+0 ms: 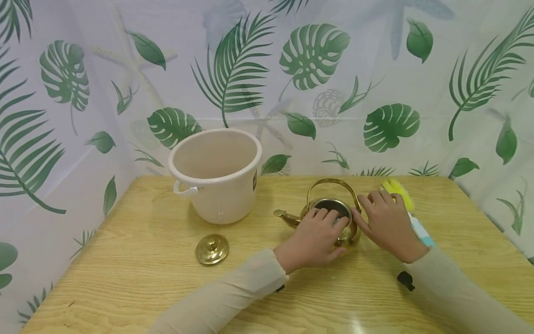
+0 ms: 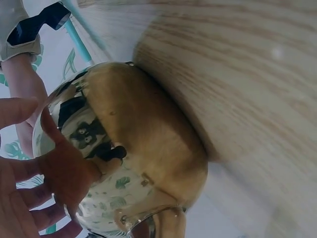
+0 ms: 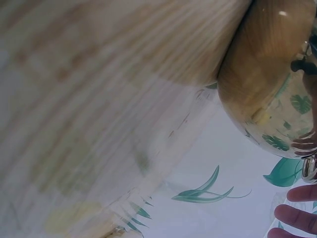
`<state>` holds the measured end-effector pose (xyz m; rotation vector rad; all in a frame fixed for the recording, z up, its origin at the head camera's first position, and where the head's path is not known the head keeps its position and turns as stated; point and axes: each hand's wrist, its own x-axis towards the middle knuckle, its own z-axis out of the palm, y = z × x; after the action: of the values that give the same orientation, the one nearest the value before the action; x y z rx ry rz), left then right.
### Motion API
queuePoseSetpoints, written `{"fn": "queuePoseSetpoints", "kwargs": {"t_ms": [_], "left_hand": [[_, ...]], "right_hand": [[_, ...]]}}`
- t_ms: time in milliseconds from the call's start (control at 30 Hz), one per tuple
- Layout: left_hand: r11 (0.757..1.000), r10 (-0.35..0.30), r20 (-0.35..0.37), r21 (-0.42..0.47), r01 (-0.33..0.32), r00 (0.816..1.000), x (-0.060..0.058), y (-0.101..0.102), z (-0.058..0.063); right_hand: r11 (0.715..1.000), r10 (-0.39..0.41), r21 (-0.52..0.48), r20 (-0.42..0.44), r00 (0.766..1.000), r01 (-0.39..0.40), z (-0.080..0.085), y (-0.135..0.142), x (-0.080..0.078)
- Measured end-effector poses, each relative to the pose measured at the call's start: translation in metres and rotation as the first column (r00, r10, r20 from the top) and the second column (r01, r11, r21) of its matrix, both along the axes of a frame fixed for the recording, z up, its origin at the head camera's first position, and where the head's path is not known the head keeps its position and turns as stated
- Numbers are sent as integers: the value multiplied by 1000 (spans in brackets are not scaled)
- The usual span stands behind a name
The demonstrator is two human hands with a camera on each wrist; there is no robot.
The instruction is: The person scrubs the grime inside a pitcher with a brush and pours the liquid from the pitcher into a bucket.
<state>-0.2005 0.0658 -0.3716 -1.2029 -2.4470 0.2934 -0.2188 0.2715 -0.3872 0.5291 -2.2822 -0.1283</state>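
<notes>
A brass teapot stands upright on the table, its spout pointing left and its arched handle raised. My left hand lies over the uncovered top, fingers across the mouth; whether anything is beneath the fingertips is hidden. In the left wrist view its fingers spread loosely beside the shiny body. At the teapot's right side, my right hand touches the foot of the handle with thumb and forefinger. Several straight fingertips show apart in the right wrist view. The brass lid lies knob up, left of my left hand.
A cream bucket with a side handle stands at the back left. Behind my right hand lies a brush with yellow bristles and a white and teal handle. A leaf-printed curtain borders the wooden table.
</notes>
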Motion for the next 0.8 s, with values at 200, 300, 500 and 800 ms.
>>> {"fn": "queuePoseSetpoints", "kwargs": {"t_ms": [200, 300, 500, 800], "left_hand": [[1000, 17, 16, -18, -17, 1000, -1, 2, -3], [1000, 20, 24, -22, -19, 1000, -2, 3, -4], [1000, 17, 47, -26, -16, 999, -3, 5, -6], [1000, 11, 58, -19, -10, 998, -4, 5, -9]], "right_hand": [[1000, 1, 1, 0, 1000, -1, 0, 0, 0], [1000, 1, 3, -1, 1000, -1, 0, 0, 0], [1000, 1, -2, 2, 1000, -1, 0, -1, 1], [1000, 11, -7, 3, 1000, -11, 0, -1, 0]]}}
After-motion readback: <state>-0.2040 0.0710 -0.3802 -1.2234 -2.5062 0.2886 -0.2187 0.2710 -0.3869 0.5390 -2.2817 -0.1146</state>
